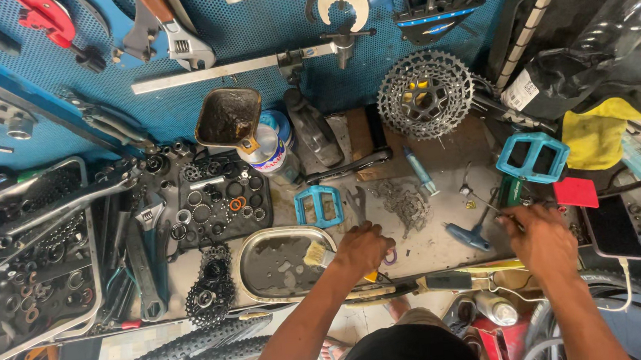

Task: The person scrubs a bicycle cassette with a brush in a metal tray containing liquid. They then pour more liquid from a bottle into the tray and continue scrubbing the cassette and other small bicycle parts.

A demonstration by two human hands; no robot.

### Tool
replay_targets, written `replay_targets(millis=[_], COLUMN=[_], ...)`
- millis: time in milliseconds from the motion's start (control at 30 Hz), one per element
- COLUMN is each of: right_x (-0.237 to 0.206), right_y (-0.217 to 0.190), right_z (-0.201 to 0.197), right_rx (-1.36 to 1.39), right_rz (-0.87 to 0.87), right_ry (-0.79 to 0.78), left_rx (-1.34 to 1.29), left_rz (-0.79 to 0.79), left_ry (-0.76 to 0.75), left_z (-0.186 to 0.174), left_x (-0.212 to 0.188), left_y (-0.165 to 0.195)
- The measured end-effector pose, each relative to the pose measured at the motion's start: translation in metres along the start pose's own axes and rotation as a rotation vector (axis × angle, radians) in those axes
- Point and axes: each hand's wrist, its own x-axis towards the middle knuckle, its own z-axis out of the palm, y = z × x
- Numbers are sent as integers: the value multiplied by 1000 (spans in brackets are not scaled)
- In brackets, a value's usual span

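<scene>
Where the oval metal tray (253,248) lies, brush (316,254) clasped in left hand (362,247), bristles over the tray

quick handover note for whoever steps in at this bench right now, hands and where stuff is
Left hand: shut on a paintbrush, bristles over the rim of the oval metal tray, which holds dark liquid.
Right hand: closed on a small metal part by the blue-handled tool; the part is too small to identify.
Loose chain lies between the hands; cassette and two blue pedals sit behind.
Done or left: cannot tell.
</scene>
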Motion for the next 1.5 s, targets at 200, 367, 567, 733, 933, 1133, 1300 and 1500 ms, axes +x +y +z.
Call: replay_targets(millis=[200,367,567,733,933,1133,1300,1500], right_x=[8,10,7,-7,-31,-46,-27,-3], right_y=[15,8,-22,-43,-47,-29,-12,-8], right_z=[33,44,19,-7,3,29,25,8], right_rx=[-115,-99,26,205,359,472,497,413], right_rz=[-47,-32,16,-2,6,-202,-218,-104], right_ry=[32,71,72,82,-27,-90,-187,-238], left_rx=[5,-5,-189,-508,-445,-471,-481,-714], left_rz=[8,-22,-161,-205,-389,-627,-683,-331], left_ry=[-10,-74,-36,504,590,495,616,761], left_z=[5,-3,-51,-118,-178,-176,-159,-135], left_x=[3,-2,9,66,171,226,238,238], left_y=[-1,3,3,-16,-33,-27,-33,-50])
